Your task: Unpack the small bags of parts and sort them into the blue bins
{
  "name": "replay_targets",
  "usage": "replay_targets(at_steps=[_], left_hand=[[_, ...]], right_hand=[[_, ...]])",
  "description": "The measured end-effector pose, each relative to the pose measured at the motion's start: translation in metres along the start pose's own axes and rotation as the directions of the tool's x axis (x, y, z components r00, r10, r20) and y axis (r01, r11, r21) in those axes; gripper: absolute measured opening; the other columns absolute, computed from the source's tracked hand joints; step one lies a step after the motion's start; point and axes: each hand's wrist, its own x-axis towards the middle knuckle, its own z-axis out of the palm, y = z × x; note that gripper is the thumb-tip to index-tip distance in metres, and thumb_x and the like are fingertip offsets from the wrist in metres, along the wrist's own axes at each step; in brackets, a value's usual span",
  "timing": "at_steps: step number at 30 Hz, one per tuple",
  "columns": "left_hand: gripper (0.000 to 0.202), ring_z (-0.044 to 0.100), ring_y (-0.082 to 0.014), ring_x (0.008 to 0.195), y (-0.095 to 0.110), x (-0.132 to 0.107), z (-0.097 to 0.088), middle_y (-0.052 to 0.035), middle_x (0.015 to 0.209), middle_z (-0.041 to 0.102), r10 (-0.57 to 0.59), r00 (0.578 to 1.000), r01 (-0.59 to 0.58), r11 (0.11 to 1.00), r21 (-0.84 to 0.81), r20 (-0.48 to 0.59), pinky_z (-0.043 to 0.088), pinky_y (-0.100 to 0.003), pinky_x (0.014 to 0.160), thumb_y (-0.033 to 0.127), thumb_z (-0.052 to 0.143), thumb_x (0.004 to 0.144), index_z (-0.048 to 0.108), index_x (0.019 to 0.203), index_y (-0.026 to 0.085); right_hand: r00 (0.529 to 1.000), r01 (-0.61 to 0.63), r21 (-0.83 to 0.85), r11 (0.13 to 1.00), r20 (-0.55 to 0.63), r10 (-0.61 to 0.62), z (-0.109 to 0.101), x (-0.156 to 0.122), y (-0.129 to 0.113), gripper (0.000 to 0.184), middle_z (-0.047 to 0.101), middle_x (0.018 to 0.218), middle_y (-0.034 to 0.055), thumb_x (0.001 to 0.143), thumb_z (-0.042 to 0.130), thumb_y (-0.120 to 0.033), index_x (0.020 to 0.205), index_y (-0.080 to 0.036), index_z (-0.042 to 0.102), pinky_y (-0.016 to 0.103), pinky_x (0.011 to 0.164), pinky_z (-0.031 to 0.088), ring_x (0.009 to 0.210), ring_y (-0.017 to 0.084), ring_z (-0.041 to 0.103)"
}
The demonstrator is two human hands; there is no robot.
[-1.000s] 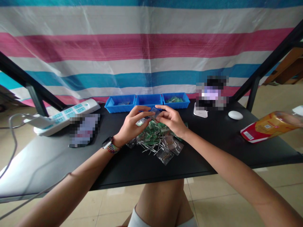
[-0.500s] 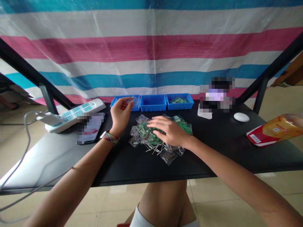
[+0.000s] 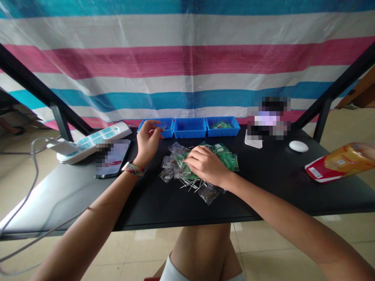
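A pile of small clear plastic bags (image 3: 225, 156) holding green parts and metal pins lies in the middle of the black table (image 3: 263, 187). My right hand (image 3: 205, 166) rests on the pile's left side, fingers curled and pinching a bag there. My left hand (image 3: 148, 140) hovers just in front of the left blue bin (image 3: 168, 128), fingers loosely apart and holding nothing. A clear bag lies inside that bin. The middle blue bin (image 3: 190, 128) looks bare. The right blue bin (image 3: 222, 125) holds green parts.
A white power strip (image 3: 93, 138) with a cable lies at the back left, a phone (image 3: 111, 158) beside it. To the right are a white stand (image 3: 254, 142), a white puck (image 3: 299, 146) and an orange packet (image 3: 340, 162). Black frame posts flank the table.
My left hand carried a small clear bag to the left bin and let it go. My right hand dropped onto the pile and its fingers closed on a bag.
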Motion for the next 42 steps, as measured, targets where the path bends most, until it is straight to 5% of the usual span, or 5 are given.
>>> replay_targets(at_steps=[7, 17, 28, 36, 42], left_hand=[[0.026, 0.073, -0.0161, 0.081, 0.027, -0.024, 0.011, -0.0060, 0.099, 0.076, 0.329, 0.908, -0.360, 0.930, 0.078, 0.260, 0.062, -0.029, 0.073, 0.027, 0.063, 0.101, 0.071, 0.125, 0.019], [0.044, 0.075, -0.0204, 0.102, 0.039, -0.037, 0.010, -0.0118, 0.146, 0.064, 0.615, 0.578, -0.795, 0.574, 0.198, 0.537, 0.069, -0.037, 0.083, 0.023, 0.069, 0.104, 0.068, 0.147, 0.034], [0.037, 0.066, -0.0189, 0.073, 0.057, -0.045, 0.024, -0.0054, 0.078, 0.072, 0.272, 0.871, -0.294, 0.956, -0.008, 0.409, 0.056, -0.033, 0.067, 0.054, 0.073, 0.102, 0.078, 0.085, 0.021], [0.049, 0.061, -0.0158, 0.067, 0.052, -0.048, 0.026, -0.0033, 0.072, 0.068, 0.147, 0.838, -0.133, 0.989, -0.064, 0.526, 0.047, -0.027, 0.060, 0.062, 0.068, 0.103, 0.071, 0.081, 0.018], [0.051, 0.064, -0.0174, 0.071, 0.049, -0.044, 0.024, -0.0061, 0.080, 0.073, 0.134, 0.830, -0.112, 0.991, -0.074, 0.541, 0.051, -0.028, 0.065, 0.061, 0.058, 0.107, 0.073, 0.086, 0.018]], right_hand=[[0.841, -0.301, 0.542, 0.784, -0.236, 0.486, 0.000, 0.003, 0.009, 0.019, 0.077, 0.102, 0.0083, 0.108, 0.059, -0.030, 0.100, -0.022, 0.075, 0.039, 0.086, 0.061, 0.093, 0.023, 0.073], [0.649, -0.263, 0.964, 0.026, 0.157, 0.744, 0.003, 0.008, 0.020, 0.054, 0.079, 0.087, 0.0047, 0.071, 0.092, -0.070, 0.087, -0.021, 0.076, 0.047, 0.079, 0.070, 0.077, 0.025, 0.077], [0.741, -0.320, 0.933, 0.166, 0.138, 0.657, -0.007, 0.006, 0.018, 0.048, 0.077, 0.118, 0.0079, 0.088, 0.080, -0.059, 0.118, -0.024, 0.067, 0.045, 0.085, 0.070, 0.090, 0.024, 0.079], [0.719, -0.352, 0.930, 0.103, 0.198, 0.666, -0.009, 0.007, 0.020, 0.042, 0.076, 0.081, 0.0019, 0.080, 0.090, -0.055, 0.091, -0.020, 0.070, 0.039, 0.073, 0.069, 0.068, 0.019, 0.075], [0.507, -0.154, 0.986, 0.071, 0.017, 0.862, -0.017, 0.009, 0.055, 0.039, 0.082, 0.105, 0.0084, 0.081, 0.089, -0.050, 0.101, -0.021, 0.072, 0.044, 0.098, 0.069, 0.098, 0.024, 0.082]])
